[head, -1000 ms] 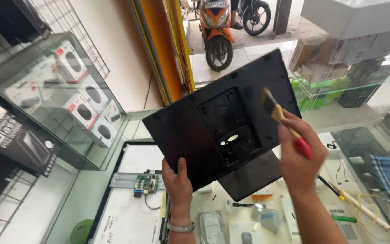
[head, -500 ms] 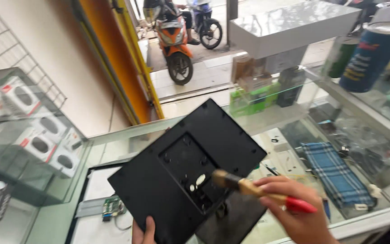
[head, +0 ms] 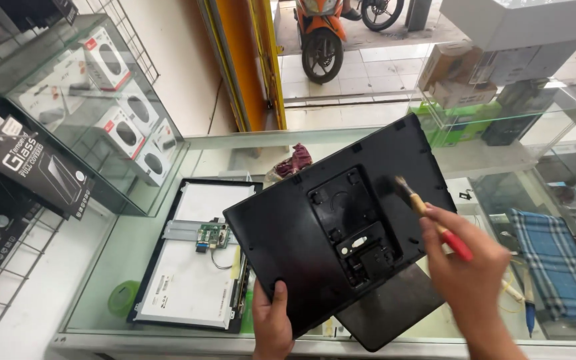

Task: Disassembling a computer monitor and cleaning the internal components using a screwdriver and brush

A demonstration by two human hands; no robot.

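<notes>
My left hand [head: 271,325] grips the lower edge of a black plastic back cover [head: 301,233], holding it tilted above a glass counter. The cover has a raised square mount area with screw holes at its centre. In my right hand [head: 465,270] is a small paintbrush [head: 428,217] with a red handle and wooden neck. Its dark bristles touch the cover near the upper right of the mount area. Under the cover lies a bare display panel [head: 191,267] with a small green circuit board [head: 211,235] and cables.
The glass counter [head: 135,227] holds a green tape roll [head: 123,297], a blue checked cloth [head: 555,267], pens and a red rag [head: 300,160]. Boxed mice sit in a glass case [head: 95,100] at left. An orange scooter [head: 318,33] stands outside the doorway.
The view swung back left and down. My right hand moved the brush from the cover's centre up toward its upper right, and the cover sits flatter and closer to me.
</notes>
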